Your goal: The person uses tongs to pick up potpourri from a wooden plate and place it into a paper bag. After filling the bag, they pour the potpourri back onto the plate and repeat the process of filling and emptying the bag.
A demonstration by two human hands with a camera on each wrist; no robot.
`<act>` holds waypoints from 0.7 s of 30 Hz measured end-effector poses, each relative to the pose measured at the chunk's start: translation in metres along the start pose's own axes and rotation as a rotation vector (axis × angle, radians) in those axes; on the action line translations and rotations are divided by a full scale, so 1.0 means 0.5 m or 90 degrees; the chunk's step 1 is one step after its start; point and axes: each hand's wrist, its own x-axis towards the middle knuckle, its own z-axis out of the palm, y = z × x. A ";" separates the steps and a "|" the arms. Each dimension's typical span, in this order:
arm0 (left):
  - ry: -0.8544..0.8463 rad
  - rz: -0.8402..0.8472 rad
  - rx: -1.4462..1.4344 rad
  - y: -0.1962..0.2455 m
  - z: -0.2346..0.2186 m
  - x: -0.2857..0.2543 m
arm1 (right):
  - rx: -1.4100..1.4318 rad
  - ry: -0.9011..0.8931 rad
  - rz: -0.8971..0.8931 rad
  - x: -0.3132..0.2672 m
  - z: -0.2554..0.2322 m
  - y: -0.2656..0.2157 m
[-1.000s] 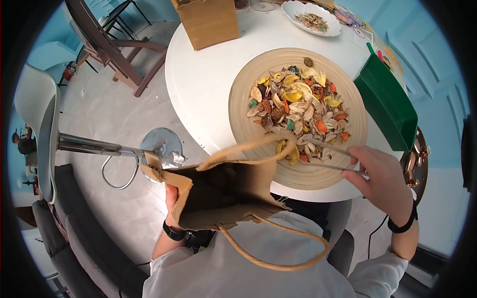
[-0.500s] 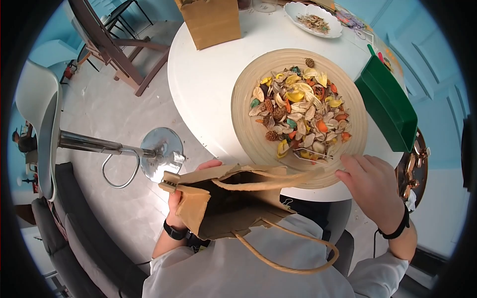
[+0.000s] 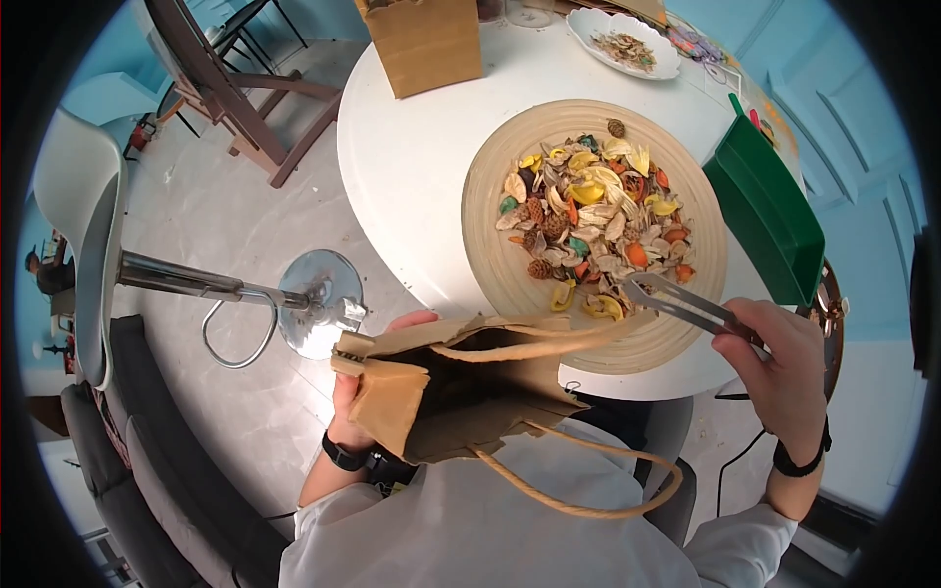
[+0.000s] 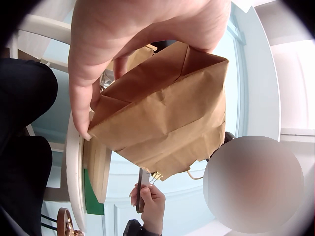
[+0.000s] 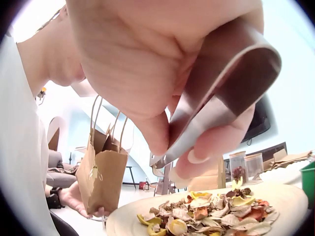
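My left hand grips a brown paper bag from below and the side, thumb on one face. The bag's mouth gapes upward in the head view; its inside is dark, and its twisted handles stick out to the right. In my right hand metal tongs are pinched between thumb and fingers, with the tips over the near right part of the potpourri. The dried petals, pods and small pinecones lie heaped on a round wooden plate. One bag handle overlaps the plate's near edge.
A second paper bag stands at the back of the white table. Behind the plate is a scalloped white dish with small dried bits. A green bin sits on the right. A bar stool stands to the left.
The tongs dipped down to the potpourri and are now lifted, my right hand shifted right. The bag has moved slightly right, its upper handle swinging off the near petals.
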 end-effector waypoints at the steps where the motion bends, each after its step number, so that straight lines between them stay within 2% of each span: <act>1: -0.006 0.003 0.006 -0.003 -0.002 0.000 | 0.040 -0.021 0.006 -0.002 -0.006 -0.002; 3: -0.017 0.007 0.020 -0.007 -0.008 0.000 | 0.083 -0.041 0.012 -0.002 -0.016 -0.011; 5: -0.032 0.007 0.036 -0.004 -0.011 0.001 | 0.137 -0.130 -0.045 0.001 -0.019 -0.033; 6: -0.034 0.006 0.039 -0.004 -0.010 0.001 | 0.144 -0.139 -0.092 0.001 -0.012 -0.040; 10: -0.037 0.002 0.035 -0.002 -0.008 0.002 | 0.136 -0.088 -0.141 0.013 0.001 -0.056; 13: -0.034 0.004 0.023 -0.002 -0.008 0.001 | 0.078 -0.072 -0.096 0.009 -0.005 -0.030; 15: -0.032 0.002 0.015 -0.002 -0.007 0.000 | -0.040 -0.071 -0.028 0.001 -0.001 -0.013; 16: -0.032 0.000 0.011 -0.002 -0.007 0.000 | -0.041 -0.074 -0.027 -0.003 0.005 -0.002; 18: -0.033 -0.005 0.004 -0.002 -0.006 0.001 | -0.154 -0.097 -0.066 -0.012 0.024 0.017; 21: -0.033 -0.009 0.000 -0.003 -0.005 0.002 | -0.173 -0.094 -0.091 -0.019 0.047 0.027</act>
